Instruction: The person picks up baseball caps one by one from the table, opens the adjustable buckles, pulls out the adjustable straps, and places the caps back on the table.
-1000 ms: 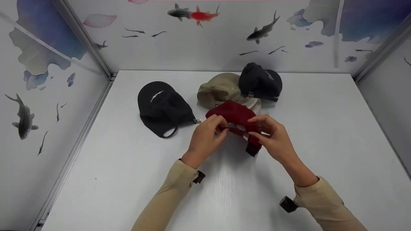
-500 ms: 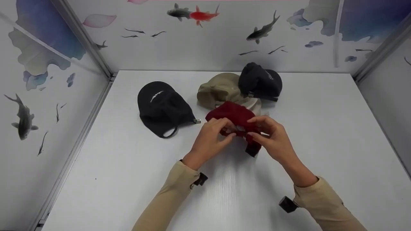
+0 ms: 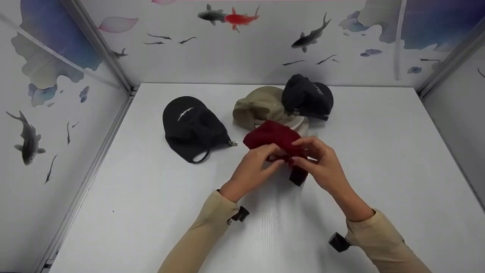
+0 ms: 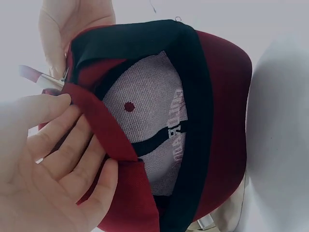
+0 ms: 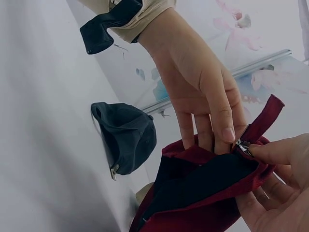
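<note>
Both hands are at the back of a red baseball cap (image 3: 274, 134), around its adjusting strap (image 4: 104, 125). My left hand (image 3: 252, 167) pinches the strap between thumb and fingers, close to the metal buckle (image 5: 244, 147). From the other side, my right hand (image 3: 322, 163) grips the cap's back edge by that buckle, its thumb right at the metal. The loose strap end (image 5: 265, 116) sticks out past the buckle. In the left wrist view the cap's dark sweatband (image 4: 198, 125) and pale mesh lining (image 4: 145, 87) face the camera.
A black cap (image 3: 189, 125) lies to the left on the white table (image 3: 132, 182). Behind the red cap are a khaki cap (image 3: 261, 102), a partly hidden whitish cap piece (image 3: 301, 125) and a dark navy cap (image 3: 307, 94). Printed panels (image 3: 257, 49) enclose the table.
My left hand has slid to the right along the strap, closer to the buckle and my right hand. The right hand stays nearly still, and the cap's crown has sunk slightly.
</note>
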A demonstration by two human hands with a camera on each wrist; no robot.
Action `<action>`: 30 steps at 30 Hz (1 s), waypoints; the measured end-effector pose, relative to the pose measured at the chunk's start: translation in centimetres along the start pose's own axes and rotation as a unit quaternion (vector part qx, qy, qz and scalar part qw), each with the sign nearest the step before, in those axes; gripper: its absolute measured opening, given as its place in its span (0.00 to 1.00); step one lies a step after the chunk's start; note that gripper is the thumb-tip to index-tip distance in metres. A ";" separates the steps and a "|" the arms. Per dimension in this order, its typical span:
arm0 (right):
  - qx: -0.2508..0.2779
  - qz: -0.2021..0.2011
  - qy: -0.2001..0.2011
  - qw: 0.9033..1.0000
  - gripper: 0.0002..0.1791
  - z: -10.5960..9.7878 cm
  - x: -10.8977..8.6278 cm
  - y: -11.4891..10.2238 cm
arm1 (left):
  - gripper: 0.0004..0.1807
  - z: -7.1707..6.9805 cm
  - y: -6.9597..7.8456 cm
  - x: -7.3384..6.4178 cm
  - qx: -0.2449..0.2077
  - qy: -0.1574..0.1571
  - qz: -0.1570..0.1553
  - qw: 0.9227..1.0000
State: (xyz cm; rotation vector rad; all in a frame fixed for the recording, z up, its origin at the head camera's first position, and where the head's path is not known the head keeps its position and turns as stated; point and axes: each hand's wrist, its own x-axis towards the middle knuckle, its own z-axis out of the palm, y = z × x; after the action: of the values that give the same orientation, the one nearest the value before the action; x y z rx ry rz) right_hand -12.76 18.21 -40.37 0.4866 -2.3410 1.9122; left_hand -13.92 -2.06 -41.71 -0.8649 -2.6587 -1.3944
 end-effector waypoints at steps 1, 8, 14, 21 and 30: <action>-0.001 0.000 0.000 1.000 0.17 0.0 0.0 0.0 | 0.08 0.0 0.0 0.0 0.002 0.004 0.001 1.000; -0.012 0.002 0.003 1.000 0.17 0.0 0.0 0.0 | 0.05 -0.1 -0.1 -0.1 0.034 0.031 0.004 0.999; -0.011 0.004 -0.002 1.000 0.17 0.1 0.0 -0.2 | 0.04 -0.2 -0.1 -0.1 0.072 0.042 -0.005 0.996; -0.012 0.013 -0.008 1.000 0.17 0.0 0.0 -0.2 | 0.03 -0.4 -0.3 -0.2 0.123 0.049 -0.008 0.991; -0.004 0.028 -0.010 1.000 0.16 -0.2 0.0 -0.1 | 0.03 -0.8 -0.8 -0.4 0.157 0.068 -0.021 0.985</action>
State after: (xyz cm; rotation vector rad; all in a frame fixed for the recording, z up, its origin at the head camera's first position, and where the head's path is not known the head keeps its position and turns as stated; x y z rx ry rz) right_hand -12.75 18.34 -40.19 0.4465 -2.3977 1.9307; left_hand -14.16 -3.24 -41.94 -0.6605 -2.6993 -0.9612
